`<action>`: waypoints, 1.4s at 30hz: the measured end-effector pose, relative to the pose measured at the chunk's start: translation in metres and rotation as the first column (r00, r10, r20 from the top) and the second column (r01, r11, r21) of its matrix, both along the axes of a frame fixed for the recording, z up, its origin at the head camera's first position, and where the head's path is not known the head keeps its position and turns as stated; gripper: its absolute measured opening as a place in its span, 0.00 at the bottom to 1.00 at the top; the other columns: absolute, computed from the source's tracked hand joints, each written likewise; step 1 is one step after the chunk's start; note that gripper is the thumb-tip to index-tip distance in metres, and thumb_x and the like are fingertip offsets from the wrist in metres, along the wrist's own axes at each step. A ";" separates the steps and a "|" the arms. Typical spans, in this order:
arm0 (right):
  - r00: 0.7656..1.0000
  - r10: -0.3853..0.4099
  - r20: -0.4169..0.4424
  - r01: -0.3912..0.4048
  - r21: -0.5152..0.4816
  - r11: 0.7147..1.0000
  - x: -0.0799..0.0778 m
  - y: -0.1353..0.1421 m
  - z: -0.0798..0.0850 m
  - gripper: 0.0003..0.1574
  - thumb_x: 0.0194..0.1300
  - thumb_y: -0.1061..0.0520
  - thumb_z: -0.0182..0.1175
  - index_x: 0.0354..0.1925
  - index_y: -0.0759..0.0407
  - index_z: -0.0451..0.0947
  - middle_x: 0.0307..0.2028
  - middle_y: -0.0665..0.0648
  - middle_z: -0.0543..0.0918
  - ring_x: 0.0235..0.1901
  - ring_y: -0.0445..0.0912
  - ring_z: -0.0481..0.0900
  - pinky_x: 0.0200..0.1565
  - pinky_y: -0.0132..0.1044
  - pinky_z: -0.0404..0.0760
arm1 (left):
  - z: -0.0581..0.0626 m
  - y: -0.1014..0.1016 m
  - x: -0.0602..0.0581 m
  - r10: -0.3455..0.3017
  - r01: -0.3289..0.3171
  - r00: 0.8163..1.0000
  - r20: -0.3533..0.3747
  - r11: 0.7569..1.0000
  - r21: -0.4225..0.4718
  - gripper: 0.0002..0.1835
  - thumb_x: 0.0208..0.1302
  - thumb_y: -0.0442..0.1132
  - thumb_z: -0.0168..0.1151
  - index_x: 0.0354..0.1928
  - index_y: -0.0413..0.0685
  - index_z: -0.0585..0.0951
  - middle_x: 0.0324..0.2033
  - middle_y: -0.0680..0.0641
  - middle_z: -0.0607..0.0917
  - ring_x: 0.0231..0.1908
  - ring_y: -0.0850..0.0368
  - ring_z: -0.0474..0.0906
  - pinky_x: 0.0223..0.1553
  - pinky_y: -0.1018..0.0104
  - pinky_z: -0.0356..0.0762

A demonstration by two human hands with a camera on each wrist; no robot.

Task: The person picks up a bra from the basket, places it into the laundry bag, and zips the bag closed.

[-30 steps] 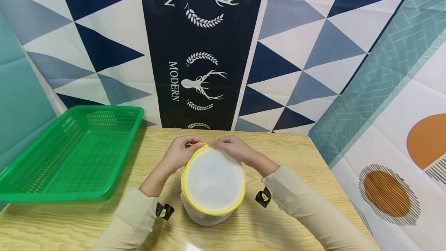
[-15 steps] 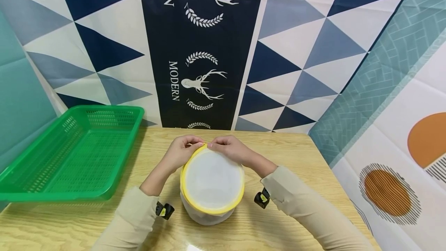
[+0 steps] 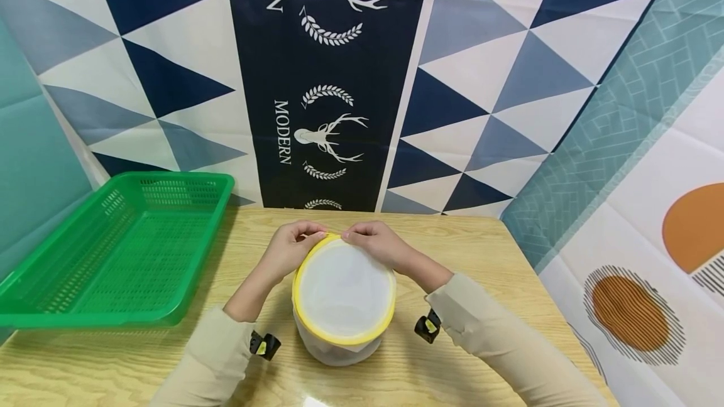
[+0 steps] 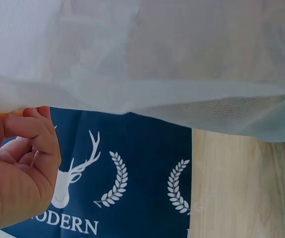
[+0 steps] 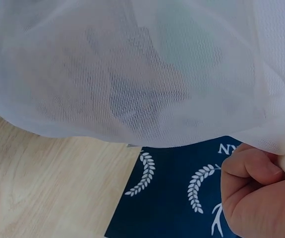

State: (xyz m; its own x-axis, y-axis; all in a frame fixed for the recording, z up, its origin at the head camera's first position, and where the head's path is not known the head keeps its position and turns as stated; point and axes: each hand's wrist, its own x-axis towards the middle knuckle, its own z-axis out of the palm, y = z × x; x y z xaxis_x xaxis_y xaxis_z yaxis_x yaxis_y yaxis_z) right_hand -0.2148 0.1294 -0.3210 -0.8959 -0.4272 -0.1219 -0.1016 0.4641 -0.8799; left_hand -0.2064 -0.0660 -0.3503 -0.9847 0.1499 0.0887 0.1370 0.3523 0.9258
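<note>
A round white mesh laundry bag [image 3: 346, 291] with a yellow rim stands on the table, its top facing up toward the head camera. At the far side of that rim, my left hand [image 3: 291, 249] pinches the yellow edge between thumb and curled fingers. Just to its right, my right hand [image 3: 378, 244] pinches the same edge, a small gap away. The left wrist view has the bag's sheer side [image 4: 132, 54] above my hand. In the right wrist view, the mesh wall [image 5: 132, 84] hangs beside my curled fingers [image 5: 254, 166]. What lies under my fingertips is hidden.
To the left, a green plastic basket [image 3: 195, 269] with perforated sides stands on the wooden table [image 3: 464, 256]. Patterned cloth [image 3: 452, 99] covers the wall behind the table, and more hangs along the right side.
My fingertips have drawn slightly apart along the yellow rim, the left to the left and the right to the right. The bag has barely shifted, and the basket has stayed put.
</note>
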 end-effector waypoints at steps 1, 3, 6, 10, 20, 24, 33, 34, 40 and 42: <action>1.000 -0.002 0.003 0.002 -0.002 1.000 0.000 0.001 -0.001 0.17 0.63 0.50 0.50 0.40 0.60 0.79 0.32 0.56 0.79 0.19 0.39 0.77 0.23 0.34 0.78 | 0.000 0.000 0.000 0.005 -0.005 1.000 -0.001 1.000 -0.002 0.10 0.59 0.43 0.56 0.39 0.48 0.80 0.39 0.48 0.81 0.31 0.57 0.74 0.31 0.70 0.75; 1.000 -0.007 0.009 0.007 -0.011 1.000 0.000 0.002 -0.002 0.18 0.63 0.51 0.50 0.40 0.62 0.78 0.32 0.56 0.79 0.19 0.39 0.76 0.23 0.33 0.78 | 0.000 -0.001 0.001 0.013 -0.013 1.000 0.002 1.000 -0.003 0.10 0.59 0.43 0.56 0.39 0.48 0.81 0.39 0.48 0.81 0.31 0.57 0.74 0.31 0.70 0.75; 1.000 -0.015 0.023 0.015 -0.021 1.000 0.000 0.003 -0.003 0.18 0.63 0.50 0.51 0.40 0.62 0.78 0.31 0.56 0.79 0.19 0.38 0.76 0.23 0.32 0.78 | 0.000 0.000 0.002 0.022 -0.022 1.000 0.008 1.000 -0.004 0.10 0.59 0.43 0.56 0.39 0.47 0.81 0.40 0.48 0.80 0.32 0.57 0.74 0.32 0.70 0.75; 0.999 -0.028 0.029 0.029 -0.015 0.999 0.000 0.003 -0.003 0.18 0.62 0.49 0.52 0.39 0.61 0.79 0.27 0.53 0.79 0.17 0.39 0.76 0.21 0.33 0.77 | 0.000 0.001 0.002 0.021 -0.021 1.000 0.016 1.000 0.000 0.10 0.59 0.43 0.56 0.39 0.47 0.81 0.39 0.48 0.81 0.32 0.57 0.74 0.32 0.70 0.76; 1.000 -0.018 0.021 0.017 0.016 1.000 -0.003 0.000 0.003 0.18 0.61 0.47 0.50 0.37 0.58 0.79 0.24 0.53 0.78 0.16 0.40 0.75 0.19 0.33 0.77 | 0.006 0.003 0.000 -0.022 0.019 0.999 0.039 0.998 0.059 0.11 0.61 0.41 0.54 0.40 0.43 0.79 0.38 0.44 0.81 0.32 0.58 0.77 0.32 0.67 0.78; 1.000 -0.008 0.027 0.007 0.012 1.000 -0.003 -0.002 0.004 0.18 0.61 0.47 0.52 0.40 0.56 0.79 0.34 0.55 0.79 0.19 0.40 0.77 0.23 0.33 0.78 | 0.009 0.003 0.000 -0.015 0.012 0.998 0.057 0.999 0.050 0.11 0.61 0.40 0.54 0.41 0.42 0.79 0.38 0.43 0.81 0.31 0.59 0.77 0.31 0.68 0.78; 0.999 -0.035 0.031 0.036 -0.005 0.999 -0.001 -0.003 0.007 0.17 0.60 0.48 0.54 0.40 0.59 0.79 0.38 0.57 0.80 0.19 0.39 0.77 0.23 0.33 0.78 | 0.015 0.003 -0.001 -0.044 0.038 0.996 0.083 0.996 0.080 0.12 0.61 0.40 0.54 0.41 0.41 0.79 0.38 0.42 0.81 0.30 0.59 0.77 0.31 0.67 0.78; 0.999 -0.042 0.030 0.042 -0.007 0.999 -0.001 -0.003 0.007 0.18 0.60 0.48 0.54 0.40 0.59 0.79 0.38 0.57 0.80 0.19 0.39 0.77 0.23 0.33 0.78 | 0.015 0.003 -0.001 -0.047 0.040 0.995 0.084 0.996 0.084 0.12 0.60 0.40 0.55 0.41 0.41 0.79 0.38 0.42 0.81 0.30 0.59 0.77 0.32 0.67 0.78; 0.997 -0.078 0.026 0.078 -0.002 0.997 0.000 -0.004 0.006 0.17 0.60 0.49 0.55 0.40 0.59 0.79 0.36 0.56 0.80 0.20 0.39 0.77 0.23 0.33 0.78 | 0.015 0.002 -0.003 -0.066 0.058 0.993 0.100 0.995 0.077 0.12 0.61 0.42 0.54 0.42 0.43 0.79 0.39 0.44 0.81 0.32 0.58 0.77 0.34 0.67 0.78; 0.996 -0.084 0.021 0.083 0.003 0.997 0.001 -0.004 0.006 0.16 0.60 0.49 0.55 0.39 0.58 0.79 0.35 0.56 0.80 0.19 0.39 0.77 0.23 0.32 0.78 | 0.014 0.002 -0.003 -0.072 0.063 0.991 0.111 0.995 0.078 0.12 0.61 0.43 0.54 0.42 0.44 0.79 0.39 0.44 0.81 0.34 0.57 0.77 0.35 0.67 0.78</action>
